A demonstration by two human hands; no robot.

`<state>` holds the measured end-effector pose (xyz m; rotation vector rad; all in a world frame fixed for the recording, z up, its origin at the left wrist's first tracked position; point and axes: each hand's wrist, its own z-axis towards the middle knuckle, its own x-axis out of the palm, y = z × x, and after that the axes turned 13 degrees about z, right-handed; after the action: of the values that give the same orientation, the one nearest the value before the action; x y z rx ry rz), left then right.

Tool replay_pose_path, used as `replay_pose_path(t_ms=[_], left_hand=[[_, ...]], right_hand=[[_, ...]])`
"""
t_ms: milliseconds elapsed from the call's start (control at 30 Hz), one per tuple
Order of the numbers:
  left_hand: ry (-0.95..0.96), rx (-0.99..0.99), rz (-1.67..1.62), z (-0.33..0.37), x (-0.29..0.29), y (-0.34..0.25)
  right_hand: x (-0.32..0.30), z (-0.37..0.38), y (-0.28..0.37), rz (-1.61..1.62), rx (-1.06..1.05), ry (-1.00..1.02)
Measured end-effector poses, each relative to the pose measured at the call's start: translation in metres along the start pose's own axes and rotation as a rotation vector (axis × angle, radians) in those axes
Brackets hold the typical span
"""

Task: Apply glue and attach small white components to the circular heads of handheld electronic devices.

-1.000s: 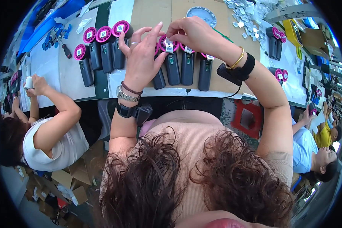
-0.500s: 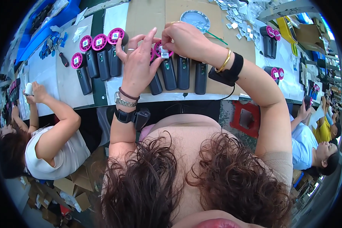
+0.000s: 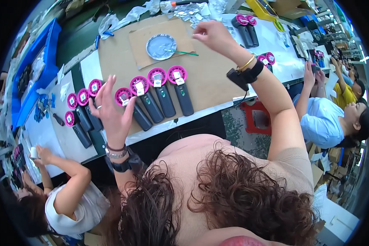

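Note:
Four-finger spread and thumb apart, my left hand is open and raised beside the leftmost handheld fan of the near row. That row has several fans with dark handles and pink round heads; a small silver-white square piece sits on each head. My right hand is lifted at the far side, close to a pile of small silver squares. Its fingers are curled together, and whatever they may hold is hidden. Between the hands lies a round shallow dish of greyish stuff, with a green stick across its rim.
More pink-headed fans lie to the left, near a screwdriver and a blue bin. Further fans lie right, before a yellow tray. One co-worker sits left, another right.
My right hand has left the fan heads and moved away toward the silver squares. My left hand has drawn back to the left, off the fan. The view has turned and shifted.

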<state>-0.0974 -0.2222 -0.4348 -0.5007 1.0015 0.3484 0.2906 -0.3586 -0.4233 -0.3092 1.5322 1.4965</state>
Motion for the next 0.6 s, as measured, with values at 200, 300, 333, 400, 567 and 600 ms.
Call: replay_pose_path(t_ms=[200,300,333,400,567,600], left_hand=[[-0.028,-0.105,0.040,-0.017,0.001,0.004],[-0.022,-0.191,0.007,-0.031,-0.002,0.003],[-0.058,-0.170,-0.001,-0.033,-0.002,0.003],[-0.067,-0.190,-0.014,-0.035,0.000,0.004],[-0.070,-0.201,-0.020,-0.035,-0.002,-0.005],[-0.068,-0.207,-0.012,-0.036,-0.002,-0.005]], right_hand=[[0.018,-0.035,-0.121,-0.083,0.180,-0.089],[0.025,-0.035,-0.102,-0.099,0.178,0.003],[0.026,-0.036,-0.099,-0.069,0.171,0.007],[0.024,-0.036,-0.102,-0.139,0.127,-0.047],[0.015,-0.048,-0.074,-0.164,0.090,-0.141],[0.010,-0.052,-0.060,-0.130,0.102,-0.174]])
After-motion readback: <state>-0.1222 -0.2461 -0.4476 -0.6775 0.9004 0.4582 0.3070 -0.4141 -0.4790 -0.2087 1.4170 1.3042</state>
